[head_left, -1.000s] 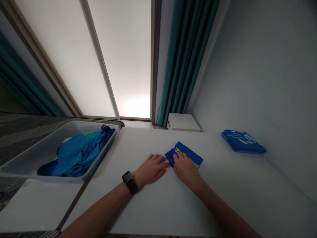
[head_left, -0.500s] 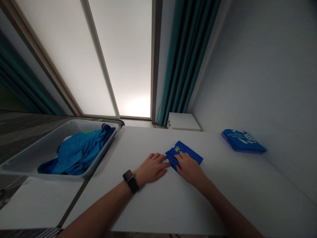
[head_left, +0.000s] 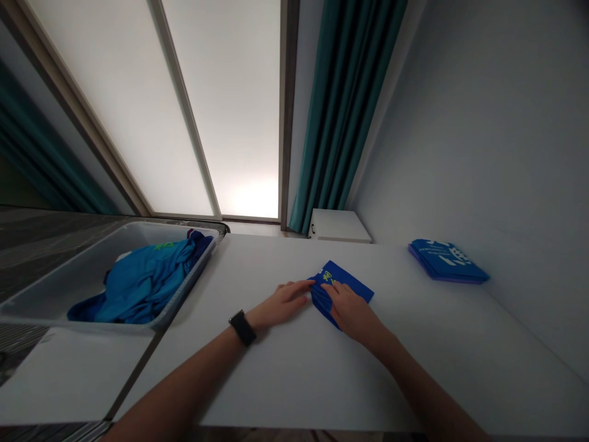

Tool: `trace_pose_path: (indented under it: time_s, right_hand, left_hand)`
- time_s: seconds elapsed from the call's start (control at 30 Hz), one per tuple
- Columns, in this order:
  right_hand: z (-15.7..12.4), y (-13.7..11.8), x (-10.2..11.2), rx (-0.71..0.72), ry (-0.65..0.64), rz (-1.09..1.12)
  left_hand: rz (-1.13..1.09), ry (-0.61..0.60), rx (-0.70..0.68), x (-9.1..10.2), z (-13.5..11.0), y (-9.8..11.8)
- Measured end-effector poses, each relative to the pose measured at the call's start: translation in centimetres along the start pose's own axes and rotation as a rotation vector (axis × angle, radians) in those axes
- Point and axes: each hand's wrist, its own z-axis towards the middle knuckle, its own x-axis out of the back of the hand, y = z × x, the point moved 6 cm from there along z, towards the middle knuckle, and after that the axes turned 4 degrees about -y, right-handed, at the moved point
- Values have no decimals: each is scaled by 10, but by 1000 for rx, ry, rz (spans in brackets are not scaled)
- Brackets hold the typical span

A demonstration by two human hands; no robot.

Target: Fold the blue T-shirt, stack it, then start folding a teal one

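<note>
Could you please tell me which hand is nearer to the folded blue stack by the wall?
The right hand. It rests on the blue cloth, left of the folded blue stack and closer to the person; the left hand is farther left, at the cloth's left edge.

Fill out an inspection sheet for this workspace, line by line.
Surface: white tabletop, with a dark seam toward the left.
Job's things: folded blue cloth with yellow and white print, its near-left part wrinkled.
Clutter: stack of folded blue fabric by the wall at right; plastic bin at left, holding rumpled blue clothing.
Hands: left hand, black wristband on its wrist, fingertips at the cloth's left edge; right hand on the cloth, pinch or press unclear.
Cables: nothing seen for certain.
Surroundings: teal curtains, bright pale panels, low white cabinet, pale wall at right.
</note>
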Motion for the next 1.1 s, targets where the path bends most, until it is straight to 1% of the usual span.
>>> trace_pose_path:
  time_s: [0.13,0.2,0.3,0.4,0.47,0.5,0.57,0.63,0.67,0.73,0.8,0.93,1.0,1.1]
  right_hand:
    - [-1,-2,-3,-6,75,-16]
    - [-2,-5,-5,-40,122,-39]
    - [-1,-12,-8,-116,173,-96]
    - [2,-14,-8,-182,181,-143]
    - [4,-11,-7,-210,155,-143]
    - [6,-9,-6,-218,140,-129]
    - [8,-2,-4,-226,116,-85]
    - [10,3,-3,-224,103,-51]
    - [11,4,-3,-220,99,-45]
    - [10,4,-4,-206,97,-51]
    - [7,0,-6,-185,105,-67]
    - [-7,-7,-10,-130,173,-96]
    - [-14,-7,-11,-126,198,-113]
    - [-20,-1,-13,-142,195,-125]
  left_hand:
    - [-364,-18,21,-3,2,-4]
    - [-495,-25,30,-5,1,-1]
    - [-599,-40,28,-7,0,5]
    - [-603,-50,-8,-7,1,8]
    - [-489,-30,-54,-6,1,8]
    - [-374,-16,-77,-6,0,8]
    - [-54,4,-132,-7,-3,12]
    - [281,-20,-204,-14,-7,18]
    - [411,-41,-243,-19,-10,22]
    - [571,-73,-308,-29,-15,29]
    - [637,-79,-323,-35,-16,34]
    - [655,-72,-299,-39,-15,35]
    - [647,-79,-289,-38,-14,34]
    - [630,-96,-275,-38,-14,32]
